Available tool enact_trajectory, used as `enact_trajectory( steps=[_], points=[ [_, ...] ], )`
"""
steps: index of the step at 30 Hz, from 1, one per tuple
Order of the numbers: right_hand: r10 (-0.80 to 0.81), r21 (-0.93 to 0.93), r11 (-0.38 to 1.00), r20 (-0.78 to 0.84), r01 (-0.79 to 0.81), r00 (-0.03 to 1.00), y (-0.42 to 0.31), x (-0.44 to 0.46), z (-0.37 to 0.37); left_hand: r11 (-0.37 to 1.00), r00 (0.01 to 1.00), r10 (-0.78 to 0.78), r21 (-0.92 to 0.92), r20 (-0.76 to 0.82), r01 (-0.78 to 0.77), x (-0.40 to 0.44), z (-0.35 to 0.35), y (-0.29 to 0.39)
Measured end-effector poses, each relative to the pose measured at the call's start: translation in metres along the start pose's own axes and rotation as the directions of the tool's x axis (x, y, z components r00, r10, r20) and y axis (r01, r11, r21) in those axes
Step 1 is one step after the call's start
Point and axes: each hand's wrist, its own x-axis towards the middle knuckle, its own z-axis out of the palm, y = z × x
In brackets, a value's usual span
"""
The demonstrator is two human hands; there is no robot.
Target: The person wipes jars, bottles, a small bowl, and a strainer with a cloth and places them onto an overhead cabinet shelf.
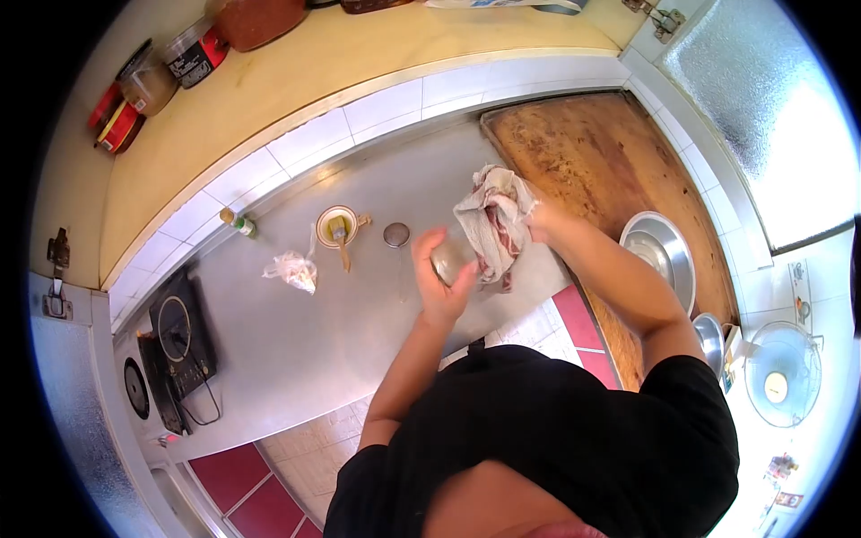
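Observation:
My left hand (438, 291) is wrapped around a clear glass jar (446, 265), held tilted above the steel counter (305, 359). In my right hand (542, 221) is a crumpled white and reddish-brown cloth (495, 211), right beside the jar; whether part of it is inside the jar's mouth is hidden. A round, dark metal lid (396, 235) lies on the counter to the left of the jar. Further left stands a small cup (324, 235) containing yellowish liquid, with a brush (344, 255) resting in it.
Left of the cup lie a knotted plastic bag (291, 271) and a small green-labelled bottle (239, 222). A black cooktop (184, 336) sits at the left end. On the right, a wooden board (574, 143) carries a metal bowl (683, 255). Jars (148, 81) line the shelf above.

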Motion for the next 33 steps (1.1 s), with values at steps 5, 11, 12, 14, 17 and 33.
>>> enact_trajectory(
  steps=[5, 11, 12, 14, 17, 33],
  points=[
    [-0.225, 0.028, 0.974, 0.090, 0.223, 0.970, 0.001, 0.022, -0.023, 0.863, 0.920, -0.392, -0.333, 0.033, 0.379, 0.000, 0.005, 0.006],
    [-0.533, 0.539, 0.692, -0.067, 0.480, 0.844, -0.017, 0.001, -0.023, 0.212, 0.658, -0.718, -0.827, 0.229, 0.520, 0.009, -0.004, 0.024],
    [-0.472, 0.566, 0.748, 0.086, 0.347, 0.877, -0.018, -0.010, -0.024, 0.210, 0.657, -0.731, -0.856, 0.183, 0.472, 0.010, -0.005, 0.026],
    [-0.633, -0.566, 0.576, 0.148, 0.590, 0.759, -0.029, 0.005, -0.024, 0.272, 0.696, -0.712, -0.875, 0.097, 0.400, 0.014, -0.008, 0.028],
    [-0.397, 0.059, 0.897, 0.546, 0.439, 0.738, -0.076, -0.006, 0.023, 0.641, 0.831, -0.552, -0.670, -0.063, 0.375, 0.016, -0.004, 0.031],
    [-0.615, -0.220, 0.764, 0.037, 0.607, 0.788, -0.012, -0.044, 0.041, 0.369, 0.757, -0.613, -0.766, 0.225, 0.527, 0.010, 0.012, 0.075]
  ],
)
